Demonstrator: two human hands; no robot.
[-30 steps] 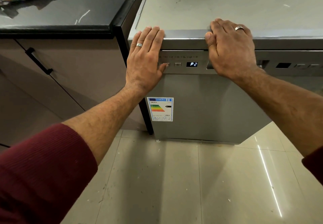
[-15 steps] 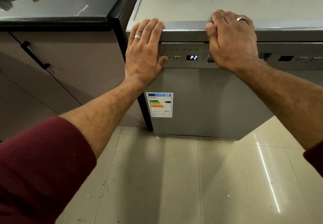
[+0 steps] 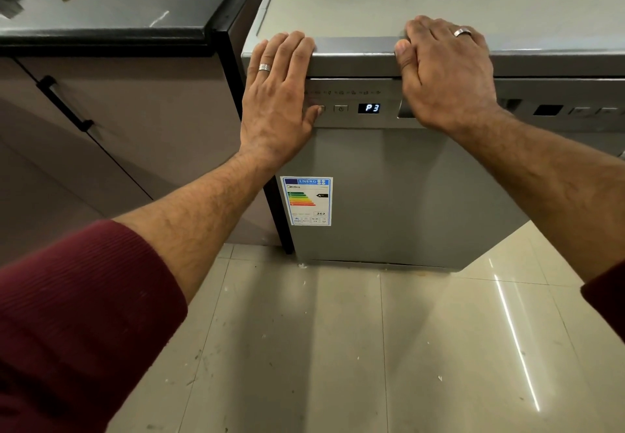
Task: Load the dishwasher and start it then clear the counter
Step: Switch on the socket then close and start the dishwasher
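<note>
P2 became P3 on display [image 3: 369, 108]; left thumb [image 3: 313, 115] pressing button.

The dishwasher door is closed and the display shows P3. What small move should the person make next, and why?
Probably choose: press the same button again with the left thumb or, if P3 is wanted, move to a start button. The door of the dishwasher looks closed, the display reads P3, the left hand lies flat at the panel, and the right hand rests on the top edge.

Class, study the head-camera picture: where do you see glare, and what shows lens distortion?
Head view: bright streaks of glare on the floor tiles and the dark counter; wide-angle bending curves the dishwasher edges; the lit display reads sharply.
</note>
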